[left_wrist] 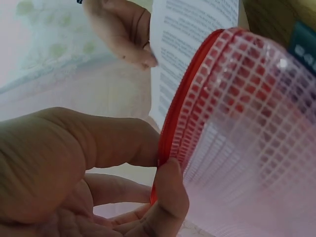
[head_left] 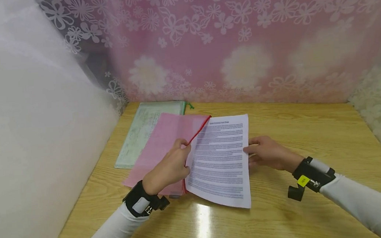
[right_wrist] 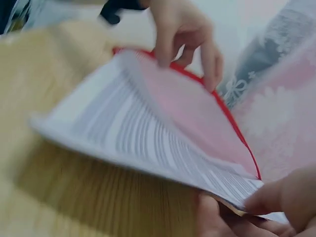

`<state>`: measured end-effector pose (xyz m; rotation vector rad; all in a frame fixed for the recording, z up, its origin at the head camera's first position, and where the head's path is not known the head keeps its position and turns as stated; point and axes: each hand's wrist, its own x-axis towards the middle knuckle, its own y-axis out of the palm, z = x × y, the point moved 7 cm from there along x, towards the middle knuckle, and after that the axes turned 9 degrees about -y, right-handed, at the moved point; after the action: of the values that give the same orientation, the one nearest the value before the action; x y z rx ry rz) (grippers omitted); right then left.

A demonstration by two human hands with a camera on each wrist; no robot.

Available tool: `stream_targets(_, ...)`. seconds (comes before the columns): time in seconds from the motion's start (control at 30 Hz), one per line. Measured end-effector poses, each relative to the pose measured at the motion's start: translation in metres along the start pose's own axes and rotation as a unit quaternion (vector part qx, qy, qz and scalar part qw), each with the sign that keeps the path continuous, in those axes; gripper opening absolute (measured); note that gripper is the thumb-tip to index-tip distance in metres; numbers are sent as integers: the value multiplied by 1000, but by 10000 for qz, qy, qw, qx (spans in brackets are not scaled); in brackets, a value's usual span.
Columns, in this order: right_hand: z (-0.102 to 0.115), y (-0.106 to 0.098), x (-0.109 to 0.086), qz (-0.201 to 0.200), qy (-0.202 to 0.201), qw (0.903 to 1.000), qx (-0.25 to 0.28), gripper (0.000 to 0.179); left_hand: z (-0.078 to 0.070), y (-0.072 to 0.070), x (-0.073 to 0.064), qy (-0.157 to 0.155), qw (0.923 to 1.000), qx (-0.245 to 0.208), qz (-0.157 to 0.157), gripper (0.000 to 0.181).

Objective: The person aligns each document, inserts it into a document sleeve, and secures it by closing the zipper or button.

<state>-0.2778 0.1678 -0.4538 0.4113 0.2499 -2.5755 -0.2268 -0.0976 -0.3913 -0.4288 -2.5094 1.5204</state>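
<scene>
A pink mesh zip pouch [head_left: 159,143] with a red zipper edge lies tilted on the table. My left hand [head_left: 171,165] pinches the red-edged rim of its opening between thumb and fingers, seen close in the left wrist view, where the mesh pouch [left_wrist: 237,133] shows a white grid. Printed paper sheets [head_left: 221,161] stand partly inside that opening, their right part outside. On the sheets' right edge, my right hand [head_left: 266,152] pinches with the thumb on top and fingers underneath. In the right wrist view the paper [right_wrist: 133,123] bends, raised over the wood.
A pale green zip pouch [head_left: 132,145] with a green zipper pull [head_left: 190,105] lies behind and partly under the pink one. The wooden table [head_left: 310,125] ends at a pink flowered curtain [head_left: 205,51] behind. White sheeting [head_left: 38,118] hangs at the left.
</scene>
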Motion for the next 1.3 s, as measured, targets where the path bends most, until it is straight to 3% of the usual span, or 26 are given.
stream_targets(0.1, 0, 0, 0, 113, -85, 9989, -439, 45, 0, -1, 0, -17, 10000, -30, -5, 54)
stream_targets(0.17, 2, -1, -1, 114, -132, 9990, -413, 44, -1, -1, 0, -22, 10000, -34, -2, 59)
stream_targets(0.37, 12, -12, -1, -155, -416, 9983, 379, 44, -2, -2, -2, -5, 10000, 38, -21, 57)
stream_targets(0.53, 15, -8, -1, -24, -546, 9949, 853, 47, -4, 1, -3, 31, 9999, 44, 102, 54)
stream_targets(0.8, 18, -7, -4, 76, -666, 9769, 2028, 53, 2, 4, -5, -222, 9981, 207, 536, 64)
stream_targets(1.03, 16, 0, -2, 181, -698, 9818, 1758, 52, -2, 5, -4, -131, 9983, 169, 544, 66)
stream_targets(1.3, 24, 4, -8, -395, -850, 9865, 1343, 52, -1, 7, -6, -371, 9967, 491, 522, 67)
